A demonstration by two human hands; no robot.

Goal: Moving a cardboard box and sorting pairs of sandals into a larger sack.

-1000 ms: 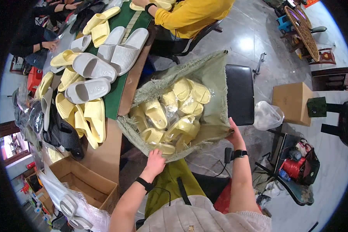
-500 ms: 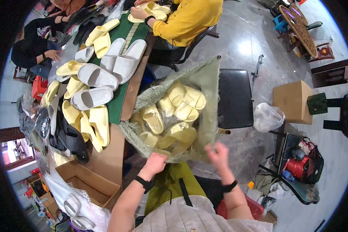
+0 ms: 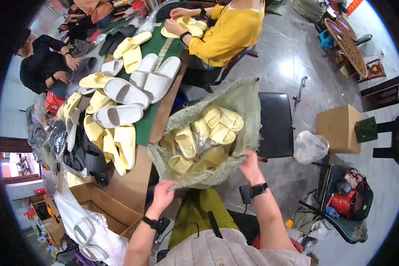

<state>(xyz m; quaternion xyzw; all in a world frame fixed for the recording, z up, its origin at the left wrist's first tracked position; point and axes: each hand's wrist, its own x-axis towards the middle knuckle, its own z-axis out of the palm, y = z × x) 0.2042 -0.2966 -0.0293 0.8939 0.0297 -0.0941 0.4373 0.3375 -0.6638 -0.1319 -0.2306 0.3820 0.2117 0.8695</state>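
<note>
A pale green woven sack (image 3: 251,116) with a frayed rim gapes in front of me. Inside it lie several yellow slippers (image 3: 185,144), some in clear plastic. At the near left of its rim, my left hand (image 3: 163,193) is closed on the sack's edge. My right hand (image 3: 250,167) grips the rim at the near right corner. The near flap hides part of the lowest slippers.
The table on the left (image 3: 125,188) carries yellow slippers (image 3: 125,146), grey slippers (image 3: 127,93) and black ones (image 3: 95,162). An open carton (image 3: 119,208) stands near left. A black-seated chair (image 3: 275,124) is behind the sack. A person in yellow (image 3: 228,33) handles slippers across the table.
My hands have spread the near rim: the left has moved left, the right has risen onto the corner. The near flap now covers more of the lower slippers. The whole view has shifted slightly.
</note>
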